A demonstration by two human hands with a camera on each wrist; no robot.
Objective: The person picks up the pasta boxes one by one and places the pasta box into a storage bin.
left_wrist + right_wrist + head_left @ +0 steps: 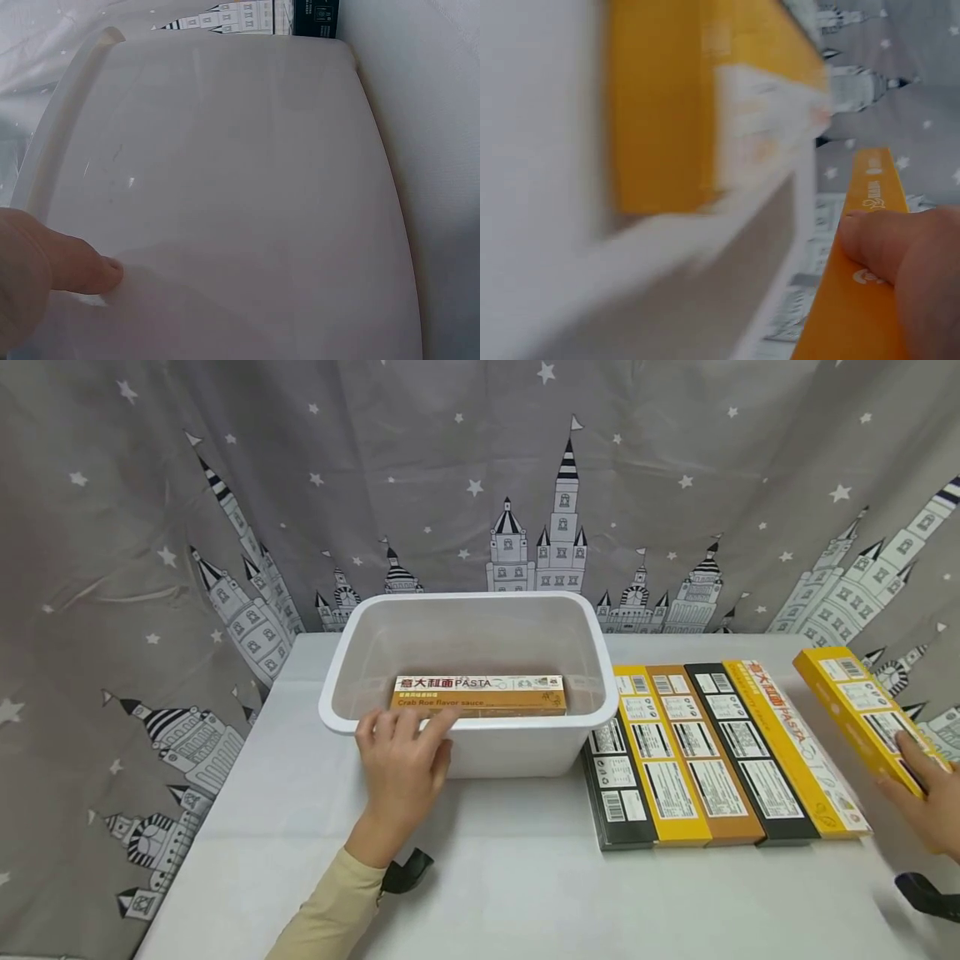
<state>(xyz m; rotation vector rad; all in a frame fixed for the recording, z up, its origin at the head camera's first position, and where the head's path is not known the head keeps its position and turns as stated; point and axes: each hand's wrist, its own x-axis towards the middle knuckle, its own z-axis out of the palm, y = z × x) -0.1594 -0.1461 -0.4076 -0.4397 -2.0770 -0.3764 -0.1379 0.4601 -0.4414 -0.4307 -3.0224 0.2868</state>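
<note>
My left hand (401,768) grips the near rim of a white plastic tub (517,747), fingers over the edge. In the left wrist view the thumb (90,266) lies against the tub's outer wall. Inside the tub is a pasta box (480,697) with a white and orange-brown face, its lower part hidden by the rim. At the far right, my right hand (926,802) holds a yellow pasta box (862,710), raised and tilted beside the row of boxes. The right wrist view shows the thumb (885,236) along this box's narrow side.
Right of the tub, several pasta boxes lie side by side on the white table (510,877): black (618,797), yellow (667,777), brown (712,760), another black (757,768) and a yellow one (795,747) at the end. A grey castle-print curtain (420,443) hangs behind.
</note>
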